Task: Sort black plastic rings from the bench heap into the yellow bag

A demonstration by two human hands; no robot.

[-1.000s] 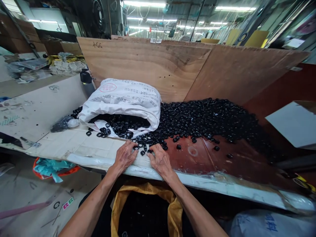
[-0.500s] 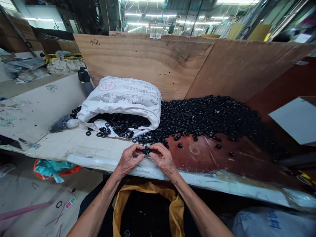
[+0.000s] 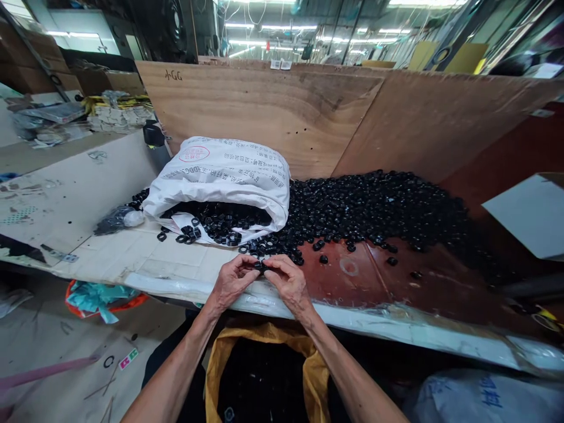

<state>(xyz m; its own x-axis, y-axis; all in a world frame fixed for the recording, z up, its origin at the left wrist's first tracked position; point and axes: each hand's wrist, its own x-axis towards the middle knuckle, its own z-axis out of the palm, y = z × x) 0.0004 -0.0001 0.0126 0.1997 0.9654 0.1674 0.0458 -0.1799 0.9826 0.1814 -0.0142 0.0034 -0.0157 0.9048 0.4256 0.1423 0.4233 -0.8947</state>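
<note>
My left hand [image 3: 232, 282] and my right hand [image 3: 291, 282] meet over the front edge of the bench. Both are closed, fingertips pinching small black ring-shaped parts [image 3: 261, 267] between them; the fingers hide how many there are. Just beyond my hands lies a white woven sack [image 3: 220, 167], its mouth open towards me and black rings spilling out. To its right spreads a large heap of the same small black parts [image 3: 374, 202]. Below my forearms an open yellow bag [image 3: 214, 364] stands at the lap, dark inside.
A wooden board [image 3: 264, 106] walls off the back of the bench. A small bag of black pieces [image 3: 112, 220] lies at left. Below it on the floor is an orange basket [image 3: 73, 305] with teal plastic. A white box [image 3: 529, 214] stands at right, and a whitish sack [image 3: 484, 396] sits below.
The fingertips have drawn slightly closer together around the black parts. Otherwise the view has only shifted a little; the sack and heap lie as before.
</note>
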